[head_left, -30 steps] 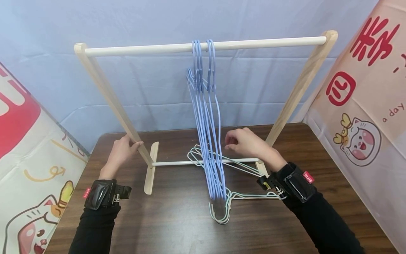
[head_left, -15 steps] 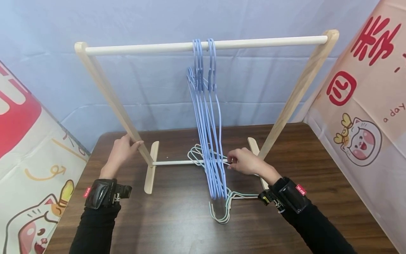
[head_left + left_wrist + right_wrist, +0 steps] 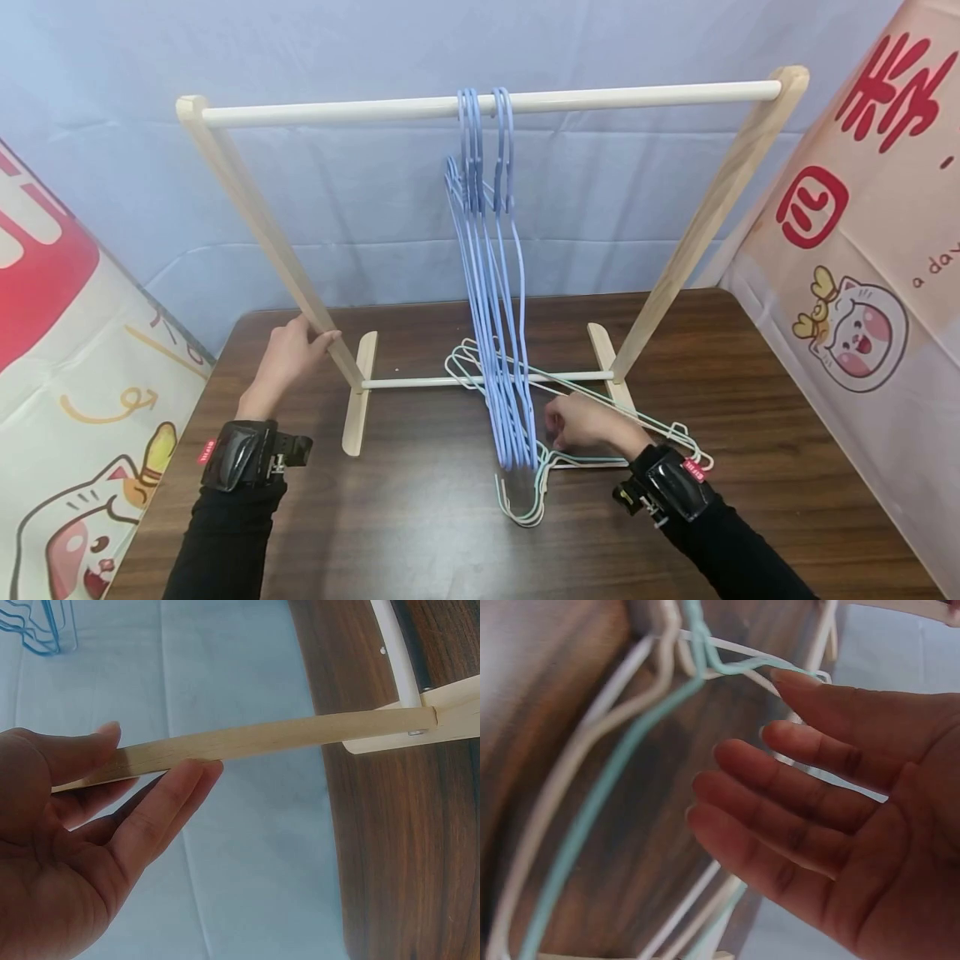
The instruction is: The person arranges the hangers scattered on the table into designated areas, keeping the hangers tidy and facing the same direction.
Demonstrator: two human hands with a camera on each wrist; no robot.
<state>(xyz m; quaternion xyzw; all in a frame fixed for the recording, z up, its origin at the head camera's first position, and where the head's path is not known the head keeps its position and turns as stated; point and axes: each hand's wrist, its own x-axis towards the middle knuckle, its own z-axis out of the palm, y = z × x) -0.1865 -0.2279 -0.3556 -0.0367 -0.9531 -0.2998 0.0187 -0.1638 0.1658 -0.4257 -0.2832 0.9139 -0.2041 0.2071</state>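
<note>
My left hand [image 3: 283, 358] grips the left wooden post [image 3: 262, 739] of a small clothes rack, thumb on one side and fingers on the other. Several blue hangers [image 3: 501, 350] hang from the rack's white top rail [image 3: 337, 111]. Beneath them, pale green and cream hangers [image 3: 525, 512] lie on the table with their hooks toward the front. Over these, just right of the blue ones, is my right hand [image 3: 585, 421]. The right wrist view shows its fingers [image 3: 780, 795] extended and slightly bent, nothing between them, the thumb tip overlapping a green hanger [image 3: 630, 742].
The rack's right post [image 3: 697, 233] and its foot [image 3: 611, 367] stand beyond my right hand. A lower white rail [image 3: 412, 383] joins the two feet near the brown wooden table [image 3: 420, 542]. Behind hangs a light blue cloth [image 3: 360, 192], with printed cloths at both sides.
My right hand has come down and toward the front, from behind the lower rail to above the lying hangers' near part. My left hand keeps its place on the post.
</note>
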